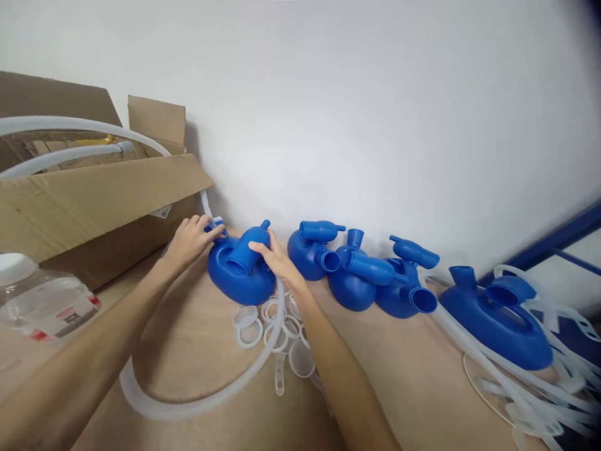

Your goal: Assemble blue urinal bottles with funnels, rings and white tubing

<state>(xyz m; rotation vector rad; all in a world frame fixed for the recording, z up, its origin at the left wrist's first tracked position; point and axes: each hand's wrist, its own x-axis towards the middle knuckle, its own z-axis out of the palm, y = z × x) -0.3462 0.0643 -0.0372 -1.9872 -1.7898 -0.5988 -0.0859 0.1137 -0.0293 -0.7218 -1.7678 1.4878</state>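
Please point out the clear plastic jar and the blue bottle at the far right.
Clear plastic jar [44, 307]: head view, on its body.
Blue bottle at far right [509, 338]: head view, on its lower body.

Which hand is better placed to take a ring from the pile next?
Probably the right hand: it is closer to the pile of rings and discs. It would first have to release the blue bottle-shaped piece. The left hand is farther away, at the blue jug's neck.

On tbl [432, 376]: box [84, 200] L, jar [47, 304] before it, btls [354, 291] R, rings [278, 338] before leftmost.
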